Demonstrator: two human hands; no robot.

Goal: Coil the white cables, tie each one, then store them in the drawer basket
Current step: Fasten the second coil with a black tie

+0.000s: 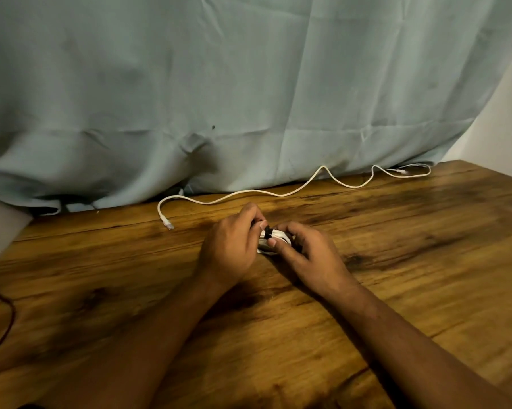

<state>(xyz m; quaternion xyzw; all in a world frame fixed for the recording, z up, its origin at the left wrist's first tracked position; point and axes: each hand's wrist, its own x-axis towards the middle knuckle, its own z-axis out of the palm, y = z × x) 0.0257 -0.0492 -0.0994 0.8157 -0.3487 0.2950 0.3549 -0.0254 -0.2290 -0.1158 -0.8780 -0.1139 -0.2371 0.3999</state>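
Coiled cable (274,242) on table (396,276); loose cable (278,193) behind, curtain (219,84) beyond.

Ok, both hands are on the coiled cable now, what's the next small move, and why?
Probably pull the black tie snug: the left hand pinches it while the right hand grips the coiled cable, so tying looks unfinished. The second cable lies uncoiled behind.

- The left hand (231,246) and right hand (311,255) meet at mid-table, gripping a coiled cable (274,236), and block the way there.
- Bare table (396,261) wood spreads right of the hands and in front of them.
- A loose white cable (278,193) snakes along the back edge; its plug (168,225) lies left of the hands.
- A hanging cloth (249,98) closes the rear.
- A dark red cord (11,314) crosses the near left edge.
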